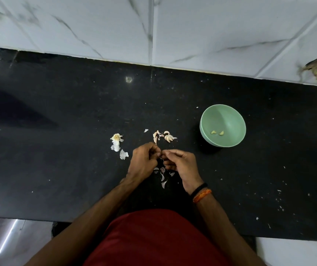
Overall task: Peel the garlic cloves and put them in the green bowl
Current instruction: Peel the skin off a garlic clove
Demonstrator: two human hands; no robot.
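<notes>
Left hand [143,161] and right hand [181,165] meet with curled fingertips, pinching something too small to identify. Unpeeled pale garlic cloves [164,137] lie beyond on the black surface [57,150]; the round green bowl [230,116] holds two peeled ones [217,133].

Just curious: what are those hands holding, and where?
Both hands, left hand and right hand, pinch something tiny between their fingertips, probably a garlic clove; it is mostly hidden.
</notes>
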